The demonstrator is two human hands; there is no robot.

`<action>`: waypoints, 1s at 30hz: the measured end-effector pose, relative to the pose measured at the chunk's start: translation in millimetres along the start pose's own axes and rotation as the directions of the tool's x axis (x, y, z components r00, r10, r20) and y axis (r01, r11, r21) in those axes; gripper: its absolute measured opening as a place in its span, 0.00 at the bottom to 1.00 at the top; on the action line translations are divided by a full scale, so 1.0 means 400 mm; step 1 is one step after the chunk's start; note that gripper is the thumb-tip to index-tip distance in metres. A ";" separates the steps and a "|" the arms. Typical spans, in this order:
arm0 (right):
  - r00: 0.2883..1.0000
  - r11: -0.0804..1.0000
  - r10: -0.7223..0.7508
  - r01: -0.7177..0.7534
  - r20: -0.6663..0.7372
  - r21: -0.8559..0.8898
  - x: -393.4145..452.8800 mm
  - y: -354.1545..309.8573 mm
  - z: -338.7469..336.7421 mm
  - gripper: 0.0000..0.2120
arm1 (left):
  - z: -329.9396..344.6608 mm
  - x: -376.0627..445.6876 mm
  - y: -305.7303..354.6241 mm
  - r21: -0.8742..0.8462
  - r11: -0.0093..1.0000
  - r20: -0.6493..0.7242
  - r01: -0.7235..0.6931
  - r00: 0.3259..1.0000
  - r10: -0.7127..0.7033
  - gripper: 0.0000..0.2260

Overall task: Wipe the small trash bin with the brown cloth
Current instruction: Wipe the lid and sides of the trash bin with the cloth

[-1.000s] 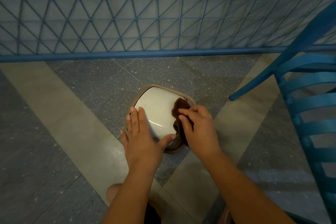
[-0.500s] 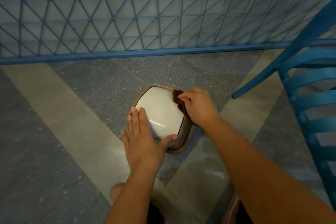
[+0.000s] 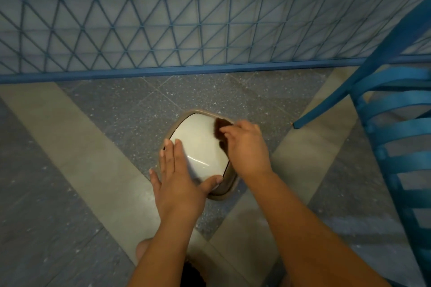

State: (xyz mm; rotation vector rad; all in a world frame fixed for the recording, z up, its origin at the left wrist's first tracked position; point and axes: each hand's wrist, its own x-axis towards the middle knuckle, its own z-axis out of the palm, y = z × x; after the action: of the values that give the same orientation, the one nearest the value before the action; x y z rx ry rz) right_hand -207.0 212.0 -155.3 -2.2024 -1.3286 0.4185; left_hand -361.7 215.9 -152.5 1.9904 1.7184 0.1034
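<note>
One small trash bin (image 3: 200, 144), one brown cloth (image 3: 220, 127), two hands, and one blue chair (image 3: 396, 123).

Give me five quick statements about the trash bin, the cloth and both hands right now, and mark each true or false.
1. The right hand pinches the brown cloth against the small trash bin. True.
2. The left hand lies flat on the bin's lid. True.
3. The bin stands on a table. False: it stands on the tiled floor.
4. A blue chair stands to the right of the bin. True.
5. The cloth lies at the lid's near left corner. False: it is at the far right edge.
</note>
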 end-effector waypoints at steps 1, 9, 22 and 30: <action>0.998 0.997 0.058 -0.057 -0.026 0.061 -0.006 0.020 -0.004 0.12 | 0.000 0.000 0.002 0.008 1.000 0.000 0.003 1.000 -0.003 0.52; 0.964 0.869 0.260 -0.210 -0.052 0.447 -0.155 0.020 0.006 0.14 | -0.014 -0.003 0.006 0.052 0.999 -0.002 -0.009 1.000 0.010 0.52; 0.948 0.877 0.319 -0.295 0.000 0.378 0.005 0.040 -0.003 0.13 | -0.049 -0.006 -0.014 -0.172 0.984 -0.077 -0.046 0.996 0.033 0.27; 0.928 0.847 0.345 -0.243 -0.140 0.474 -0.050 0.054 -0.005 0.14 | -0.075 -0.049 0.006 0.041 0.998 -0.015 -0.046 0.999 0.046 0.34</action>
State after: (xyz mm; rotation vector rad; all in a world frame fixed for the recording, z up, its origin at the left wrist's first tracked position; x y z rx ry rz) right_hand -199.8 185.6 -166.2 -1.9839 -0.6830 0.5185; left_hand -374.6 206.8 -120.1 2.0642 1.6978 0.1012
